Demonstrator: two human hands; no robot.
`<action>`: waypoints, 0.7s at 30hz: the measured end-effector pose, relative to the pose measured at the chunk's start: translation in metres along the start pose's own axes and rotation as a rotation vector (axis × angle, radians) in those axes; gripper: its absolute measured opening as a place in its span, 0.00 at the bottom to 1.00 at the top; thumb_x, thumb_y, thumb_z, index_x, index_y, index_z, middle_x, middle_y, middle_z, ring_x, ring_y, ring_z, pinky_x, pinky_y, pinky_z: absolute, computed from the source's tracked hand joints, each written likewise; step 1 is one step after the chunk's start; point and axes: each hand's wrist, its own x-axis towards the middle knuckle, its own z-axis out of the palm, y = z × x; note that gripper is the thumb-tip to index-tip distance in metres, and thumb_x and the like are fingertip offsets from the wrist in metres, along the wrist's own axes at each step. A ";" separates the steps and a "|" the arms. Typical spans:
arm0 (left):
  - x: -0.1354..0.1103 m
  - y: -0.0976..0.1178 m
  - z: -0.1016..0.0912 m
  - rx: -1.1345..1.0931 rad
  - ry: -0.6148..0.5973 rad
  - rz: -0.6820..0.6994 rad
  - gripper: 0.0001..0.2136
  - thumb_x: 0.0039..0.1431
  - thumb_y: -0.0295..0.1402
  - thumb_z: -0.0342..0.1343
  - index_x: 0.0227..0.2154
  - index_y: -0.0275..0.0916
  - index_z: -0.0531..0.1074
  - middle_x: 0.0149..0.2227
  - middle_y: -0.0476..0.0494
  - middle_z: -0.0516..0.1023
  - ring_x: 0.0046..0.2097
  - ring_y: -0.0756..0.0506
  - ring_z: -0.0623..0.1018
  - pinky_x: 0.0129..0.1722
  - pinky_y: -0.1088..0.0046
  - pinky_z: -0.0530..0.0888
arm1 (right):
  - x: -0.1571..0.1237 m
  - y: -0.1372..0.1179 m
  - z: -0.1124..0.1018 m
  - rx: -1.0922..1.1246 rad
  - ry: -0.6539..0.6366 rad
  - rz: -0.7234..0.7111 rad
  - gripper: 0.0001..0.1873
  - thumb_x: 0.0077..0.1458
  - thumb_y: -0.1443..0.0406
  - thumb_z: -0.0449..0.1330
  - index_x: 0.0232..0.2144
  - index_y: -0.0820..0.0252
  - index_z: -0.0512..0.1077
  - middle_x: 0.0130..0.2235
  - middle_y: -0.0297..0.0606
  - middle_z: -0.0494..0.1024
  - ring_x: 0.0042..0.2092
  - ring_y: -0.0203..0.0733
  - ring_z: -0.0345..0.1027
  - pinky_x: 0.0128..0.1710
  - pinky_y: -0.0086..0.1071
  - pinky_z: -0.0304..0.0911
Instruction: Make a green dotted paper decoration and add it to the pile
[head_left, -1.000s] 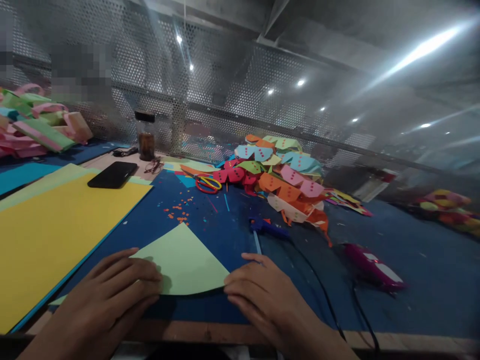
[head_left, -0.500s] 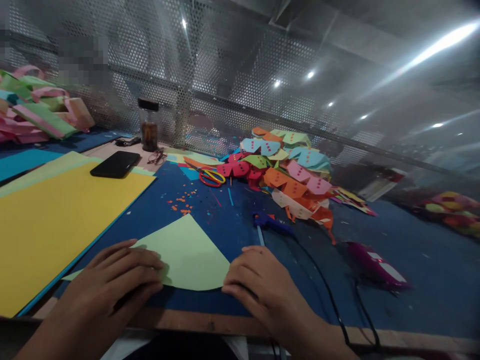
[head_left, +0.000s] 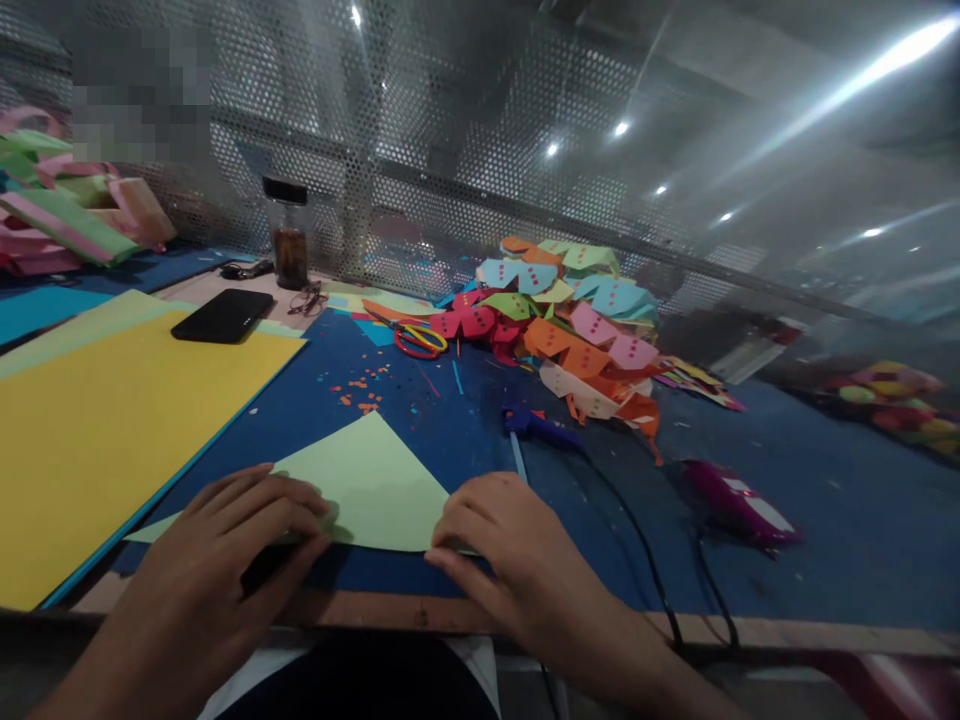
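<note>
A light green paper sheet [head_left: 364, 480], folded into a triangle, lies on the blue mat [head_left: 465, 410] near the table's front edge. My left hand [head_left: 225, 560] rests flat on its left corner, fingers stretched out along the lower fold. My right hand [head_left: 510, 555] lies on the paper's right corner, fingers slightly curled and pressing down on the edge. Neither hand lifts the paper off the mat.
A large yellow sheet [head_left: 97, 420] and a black phone [head_left: 223, 315] lie at left. Red-handled scissors [head_left: 416, 340], a heap of coloured paper pieces [head_left: 577, 330], a blue glue gun [head_left: 536, 425] with cable, a magenta tool [head_left: 739, 505] and a dark jar [head_left: 289, 245] stand further back.
The view has tilted and shifted slightly. My right hand slid a little left onto the paper's right corner, and the fold now lies flatter. My left hand stays on the left corner.
</note>
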 end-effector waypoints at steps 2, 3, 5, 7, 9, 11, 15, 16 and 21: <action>-0.001 0.001 0.000 -0.007 -0.012 -0.020 0.06 0.67 0.41 0.54 0.36 0.49 0.73 0.40 0.50 0.83 0.44 0.40 0.81 0.48 0.57 0.72 | 0.002 0.000 0.002 0.006 -0.008 0.001 0.03 0.65 0.64 0.62 0.37 0.57 0.73 0.38 0.34 0.78 0.42 0.42 0.68 0.43 0.37 0.57; -0.001 0.001 0.000 -0.009 -0.018 -0.024 0.06 0.67 0.41 0.54 0.37 0.49 0.73 0.40 0.50 0.83 0.44 0.40 0.80 0.48 0.58 0.71 | 0.003 0.000 0.003 0.011 -0.007 0.008 0.04 0.65 0.64 0.62 0.37 0.57 0.72 0.38 0.34 0.77 0.41 0.42 0.68 0.42 0.37 0.57; -0.001 0.001 0.001 -0.013 -0.032 -0.018 0.06 0.68 0.41 0.53 0.37 0.49 0.74 0.41 0.50 0.83 0.45 0.41 0.79 0.49 0.58 0.71 | 0.005 0.000 0.004 0.023 -0.007 0.031 0.04 0.65 0.64 0.62 0.36 0.57 0.72 0.37 0.34 0.77 0.41 0.41 0.67 0.41 0.36 0.56; 0.000 0.002 0.002 -0.010 -0.034 -0.013 0.07 0.68 0.41 0.53 0.37 0.49 0.74 0.40 0.50 0.83 0.44 0.41 0.79 0.48 0.59 0.70 | 0.006 0.000 0.004 0.035 -0.012 0.054 0.04 0.65 0.64 0.62 0.35 0.57 0.72 0.37 0.34 0.76 0.40 0.41 0.67 0.40 0.35 0.56; 0.001 0.003 0.004 -0.005 -0.026 -0.023 0.08 0.68 0.43 0.53 0.35 0.49 0.74 0.39 0.50 0.83 0.43 0.41 0.79 0.47 0.60 0.70 | 0.006 -0.001 0.003 0.039 -0.020 0.073 0.04 0.65 0.65 0.62 0.35 0.57 0.72 0.38 0.34 0.76 0.41 0.41 0.66 0.40 0.35 0.56; 0.002 0.005 0.005 -0.003 -0.012 -0.040 0.11 0.68 0.44 0.52 0.33 0.48 0.74 0.38 0.49 0.83 0.42 0.41 0.79 0.45 0.60 0.70 | 0.007 -0.003 0.003 0.042 -0.024 0.083 0.04 0.64 0.65 0.63 0.35 0.57 0.72 0.38 0.34 0.76 0.41 0.41 0.66 0.40 0.35 0.56; 0.002 0.006 0.007 -0.007 -0.009 -0.076 0.13 0.68 0.46 0.51 0.32 0.47 0.74 0.38 0.47 0.82 0.42 0.40 0.79 0.43 0.61 0.71 | 0.009 -0.006 0.004 0.048 -0.042 0.080 0.04 0.65 0.64 0.62 0.37 0.56 0.72 0.39 0.33 0.75 0.42 0.41 0.66 0.41 0.35 0.56; 0.001 0.006 0.007 -0.006 -0.018 -0.082 0.13 0.68 0.46 0.52 0.32 0.47 0.74 0.38 0.47 0.82 0.42 0.40 0.78 0.43 0.62 0.71 | 0.009 -0.006 0.005 0.047 -0.045 0.080 0.04 0.65 0.63 0.62 0.37 0.56 0.72 0.39 0.33 0.75 0.42 0.41 0.66 0.42 0.35 0.56; -0.001 0.005 0.006 0.011 -0.098 -0.103 0.08 0.67 0.42 0.55 0.35 0.47 0.74 0.41 0.48 0.81 0.45 0.41 0.77 0.43 0.64 0.71 | 0.012 -0.006 0.007 0.077 -0.075 0.122 0.05 0.66 0.63 0.61 0.36 0.57 0.72 0.39 0.33 0.75 0.43 0.40 0.65 0.43 0.35 0.55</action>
